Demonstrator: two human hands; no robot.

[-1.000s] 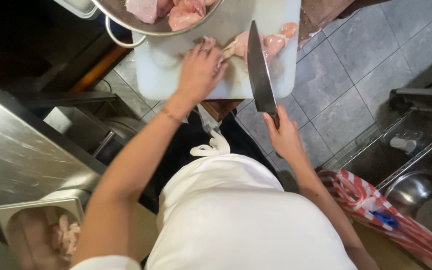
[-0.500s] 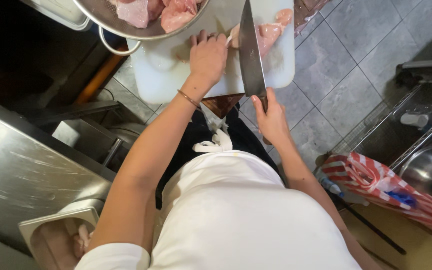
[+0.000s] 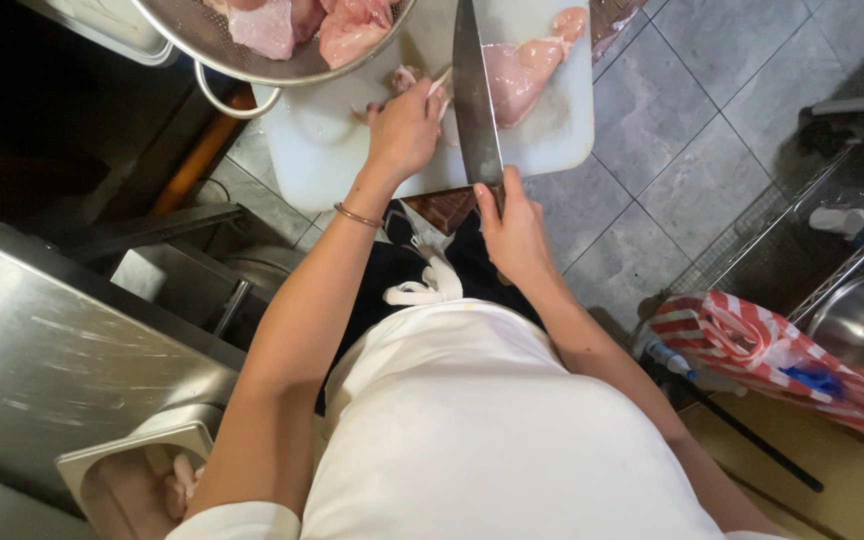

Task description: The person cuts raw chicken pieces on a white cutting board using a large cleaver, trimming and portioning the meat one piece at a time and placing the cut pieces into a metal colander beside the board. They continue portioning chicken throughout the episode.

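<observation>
At the far left of the frame I see a steel surface (image 3: 42, 350) and, in the lower left corner, a small steel pan (image 3: 132, 480) with some pale pieces of meat inside. Higher up, at the upper left, a big metal colander (image 3: 252, 62) full of raw chicken stands partly over the white cutting board (image 3: 322, 150), which lies on the desk.

My left hand (image 3: 404, 125) rests on the board in the upper middle of the frame. The fingers are curled downward and press on a small pale scrap of chicken; most of this scrap is hidden under my palm, so I cannot say its shape. My right hand (image 3: 514, 232) is a little lower and to the right, closed around the handle of a large kitchen knife (image 3: 476, 100). The handle is covered by my fingers; the long blade points away from me, over the board, between my left hand and the chicken breast (image 3: 524, 65).

This chicken breast lies flat on the upper right part of the board, just beside the blade. I judge it is soft, wet and slippery, not heavy, and it will slide and bend if I push from one side only. The best hold is from above, with flat fingers on the thick middle part, fingertips kept back from the edge of the blade.

To the right, the grey floor tiles (image 3: 682, 150) show, then a red and white striped bag (image 3: 752, 350) and a wire shelf with a metal bowl (image 3: 862, 310) at the right edge.
</observation>
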